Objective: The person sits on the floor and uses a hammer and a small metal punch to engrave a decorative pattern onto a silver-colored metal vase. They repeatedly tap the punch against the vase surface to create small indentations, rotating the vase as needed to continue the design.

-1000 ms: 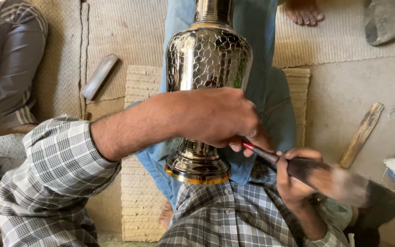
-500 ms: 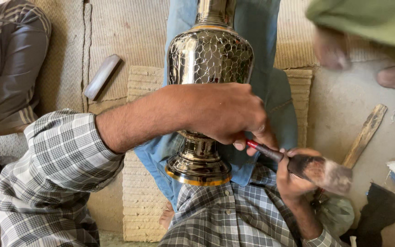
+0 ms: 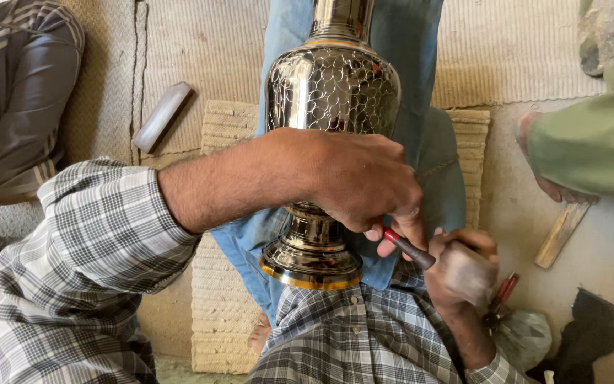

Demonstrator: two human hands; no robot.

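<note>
Large engraved metal vase, polished silver with a brass-coloured rim at the foot, lying tilted along the person's lap over blue trousers, its neck pointing away and its foot nearest the checked shirt; the left hand reaches across the body of the vase and pinches, between thumb and fingertips, a slim tool with a red band and dark shaft, set close against the lower body of the vase near the stem; the right hand is closed in a fist just beside the tool's outer end, blurred, so what it encloses cannot be told; a second person's green sleeve and hand enter at the right, above a flat wooden stick on the floor; a grey rectangular block lies on the woven mat to the left; a red-handled tool lies by the right wrist. Handling, as judged: the vase appears rigid and fairly heavy, its polished curved surface slippery and liable to roll; the thin wall may dent and the engraving may scratch; the narrow stem above the foot and the neck offer the surest holds, with the lap as cradle.
</note>
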